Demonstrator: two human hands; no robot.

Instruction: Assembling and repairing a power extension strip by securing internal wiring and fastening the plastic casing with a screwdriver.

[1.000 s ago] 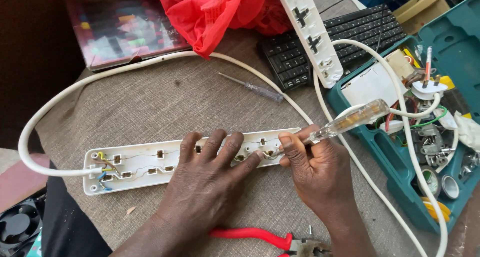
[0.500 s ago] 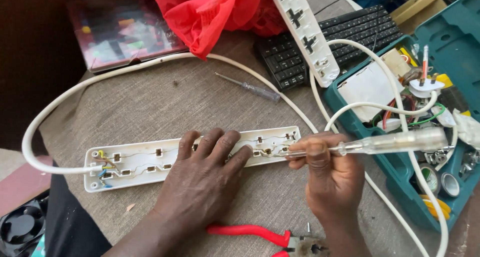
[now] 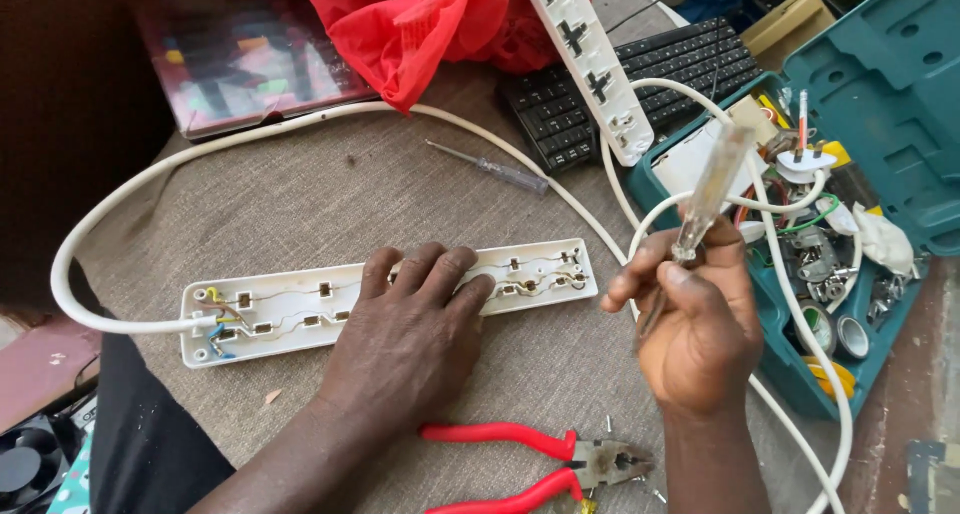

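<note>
An opened white power strip base (image 3: 290, 309) with bare wiring and metal contacts lies across a grey woven surface. My left hand (image 3: 410, 329) rests flat on its middle, fingers spread over the contacts. To the right, my right hand (image 3: 695, 319) is lifted off the strip and holds a clear-handled screwdriver (image 3: 708, 189), handle pointing up and away. A thick white cable (image 3: 130, 199) loops from the strip's left end around the back. The strip's white cover (image 3: 585, 59) lies at the top, over a black keyboard.
Red-handled pliers (image 3: 530, 459) lie near the front edge. A second small screwdriver (image 3: 495, 169) lies behind the strip. A teal tool case (image 3: 880, 94) full of parts stands open at the right. A red plastic bag (image 3: 420, 24) and a black keyboard (image 3: 650, 74) sit behind.
My right hand has drawn the screwdriver away from the strip's right end and swung its handle upward. My left hand has stayed on the strip.
</note>
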